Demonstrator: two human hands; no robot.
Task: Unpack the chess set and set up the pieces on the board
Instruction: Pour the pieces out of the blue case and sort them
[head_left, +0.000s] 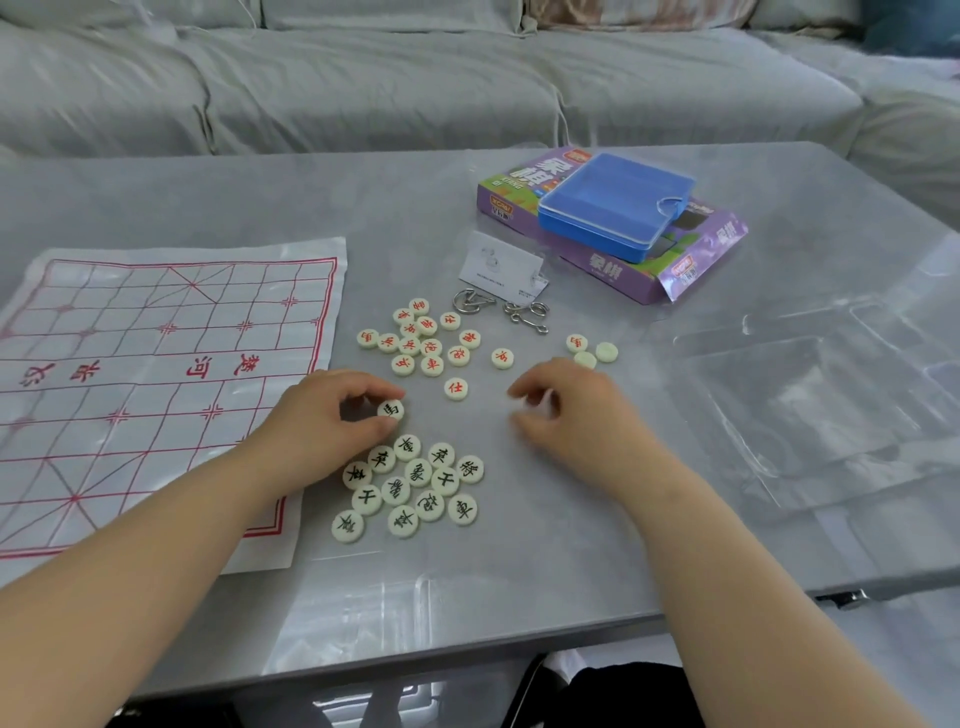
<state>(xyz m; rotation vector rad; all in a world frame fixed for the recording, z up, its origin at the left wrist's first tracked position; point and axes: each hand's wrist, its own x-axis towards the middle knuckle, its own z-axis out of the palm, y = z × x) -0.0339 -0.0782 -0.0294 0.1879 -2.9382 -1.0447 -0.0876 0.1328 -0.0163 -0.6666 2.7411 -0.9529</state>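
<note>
The xiangqi board (156, 364) is a thin, creased white sheet printed with a red grid and red characters. It lies flat on the left part of the grey table (519, 597). No pieces stand on it.

The pieces are cream-coloured round discs, lying loose on the table to the right of the board. The red-lettered discs (431, 347) cluster farther from the person, with a few strays around them. The black-lettered discs (418, 473) sit packed together nearer the table's front edge. Off to the right, three more discs (592, 352) lie close together, two of them showing blank faces.

The left hand (322, 421) hovers just above the black cluster, its wrist over the board's right edge. Its thumb and curled fingers pinch one black-lettered disc (390, 410), face up.

The right hand (571, 415) is over bare table to the right of both clusters. Its fingers are curled in toward the thumb, but it is blurred, so I cannot tell whether it holds anything.

Farther back, a blue plastic case (613, 208) rests on top of the purple xiangqi box (623, 270).
</note>
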